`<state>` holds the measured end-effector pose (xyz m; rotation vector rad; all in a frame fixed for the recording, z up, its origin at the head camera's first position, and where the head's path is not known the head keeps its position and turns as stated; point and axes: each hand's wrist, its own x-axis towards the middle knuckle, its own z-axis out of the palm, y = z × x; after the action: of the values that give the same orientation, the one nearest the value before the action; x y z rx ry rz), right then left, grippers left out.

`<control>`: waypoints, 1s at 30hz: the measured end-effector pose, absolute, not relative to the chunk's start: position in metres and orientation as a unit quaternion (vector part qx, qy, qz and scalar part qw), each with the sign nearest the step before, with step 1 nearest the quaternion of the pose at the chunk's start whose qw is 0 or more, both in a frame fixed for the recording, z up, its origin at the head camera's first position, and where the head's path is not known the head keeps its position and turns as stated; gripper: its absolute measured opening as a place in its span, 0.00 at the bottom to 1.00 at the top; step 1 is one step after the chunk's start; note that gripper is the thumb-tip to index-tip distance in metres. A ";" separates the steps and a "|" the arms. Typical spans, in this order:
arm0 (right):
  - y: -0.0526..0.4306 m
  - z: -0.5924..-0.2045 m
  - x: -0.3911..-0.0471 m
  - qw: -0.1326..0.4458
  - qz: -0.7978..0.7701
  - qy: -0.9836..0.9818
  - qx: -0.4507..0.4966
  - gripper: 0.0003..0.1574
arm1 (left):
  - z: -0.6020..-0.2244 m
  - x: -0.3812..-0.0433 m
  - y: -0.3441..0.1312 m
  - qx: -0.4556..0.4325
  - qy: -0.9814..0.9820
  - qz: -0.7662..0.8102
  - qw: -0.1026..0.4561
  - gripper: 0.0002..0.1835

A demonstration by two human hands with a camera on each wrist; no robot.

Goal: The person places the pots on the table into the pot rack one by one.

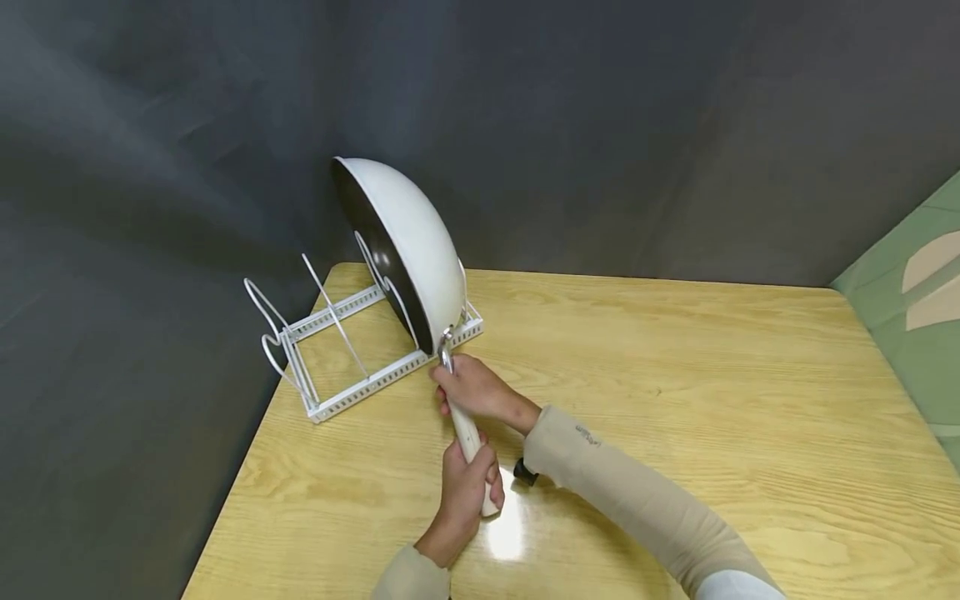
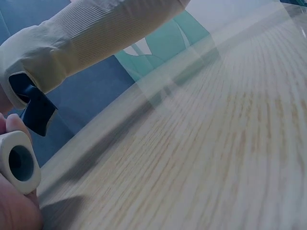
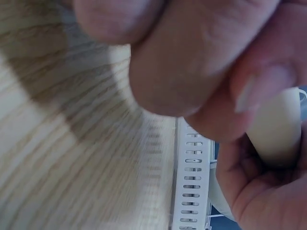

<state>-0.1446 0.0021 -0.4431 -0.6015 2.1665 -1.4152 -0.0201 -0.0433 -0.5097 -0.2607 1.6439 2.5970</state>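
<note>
A wok (image 1: pixel 420 233), white outside and dark inside, stands tilted on its side in a white metal rack (image 1: pixel 382 379). Its pale handle (image 1: pixel 467 432) slants down toward me from a shiny metal joint. My right hand (image 1: pixel 476 387) grips the handle near that joint. Lower down, my left hand (image 1: pixel 467 487) holds it close to the end. In the left wrist view the hollow handle end (image 2: pixel 35 179) pokes out beside the fingers. The right wrist view shows fingers (image 3: pixel 177 72) close up, with the rack's slotted rail (image 3: pixel 192 187) behind.
Wire dividers (image 1: pixel 333 308) rise from the rack's left half. The rack stands at the back left of the wooden table (image 1: pixel 675 400), against a dark backdrop (image 1: pixel 600 133). A green patterned surface (image 1: pixel 918 317) borders the table at right. A black strap piece (image 1: pixel 525 472) hangs below my right sleeve.
</note>
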 end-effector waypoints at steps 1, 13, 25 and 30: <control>0.003 -0.443 -0.145 0.238 -0.519 0.792 -0.218 0.28 | -0.509 -0.021 -0.044 -0.084 0.534 0.841 0.030 0.08; 0.014 -0.443 -0.143 0.198 -0.456 0.822 -0.278 0.15 | -0.513 -0.024 -0.051 -0.071 0.571 0.816 0.050 0.06; 0.041 -0.441 -0.139 0.220 -0.449 0.802 -0.327 0.15 | -0.484 -0.033 -0.077 0.017 0.659 0.746 0.097 0.32; 0.048 -0.442 -0.135 0.221 -0.449 0.796 -0.340 0.15 | -0.467 -0.037 -0.088 0.025 0.688 0.718 0.098 0.34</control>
<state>-0.1351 0.0479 -0.4423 -0.9410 2.2011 -1.2420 -0.0368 -0.0875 -0.4665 0.0748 2.0377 2.1265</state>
